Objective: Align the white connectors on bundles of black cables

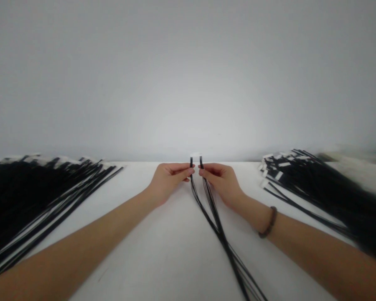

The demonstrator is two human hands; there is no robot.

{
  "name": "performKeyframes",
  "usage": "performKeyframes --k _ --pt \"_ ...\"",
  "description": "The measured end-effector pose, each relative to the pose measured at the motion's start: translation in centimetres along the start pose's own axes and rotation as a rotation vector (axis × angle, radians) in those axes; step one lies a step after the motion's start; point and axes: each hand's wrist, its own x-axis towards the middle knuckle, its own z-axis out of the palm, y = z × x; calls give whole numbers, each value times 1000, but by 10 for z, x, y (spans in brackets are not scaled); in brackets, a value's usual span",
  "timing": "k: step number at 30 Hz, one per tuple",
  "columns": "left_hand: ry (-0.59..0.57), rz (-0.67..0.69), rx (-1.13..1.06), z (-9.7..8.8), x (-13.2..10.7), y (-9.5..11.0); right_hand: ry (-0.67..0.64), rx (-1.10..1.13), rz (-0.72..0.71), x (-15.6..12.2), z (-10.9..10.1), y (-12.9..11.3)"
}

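A black wire harness (221,234) trails down the white table toward me, its two branches meeting partway and ending at the top in a white connector (195,154). My left hand (171,179) pinches the left branch just below that connector. Between thumb and fingers of my right hand (221,179) is the right branch, at about the same height. Both hands are closed, a small gap apart, with the connector bridging the space above them. A dark bracelet (271,222) circles my right wrist.
On the left lies a large pile of black wire harnesses (28,188) with white connectors along its far end. Another such pile (319,184) lies on the right, beside a blurred pale bundle (360,169). A plain grey wall (188,75) rises behind the white table (138,259).
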Motion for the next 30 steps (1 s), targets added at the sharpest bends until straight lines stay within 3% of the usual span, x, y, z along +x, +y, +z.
performKeyframes --k 13,30 --pt "40 74 72 0 1 -4 61 -27 4 0 0 1" --pt "66 30 51 1 1 -2 64 -19 63 0 2 -5"
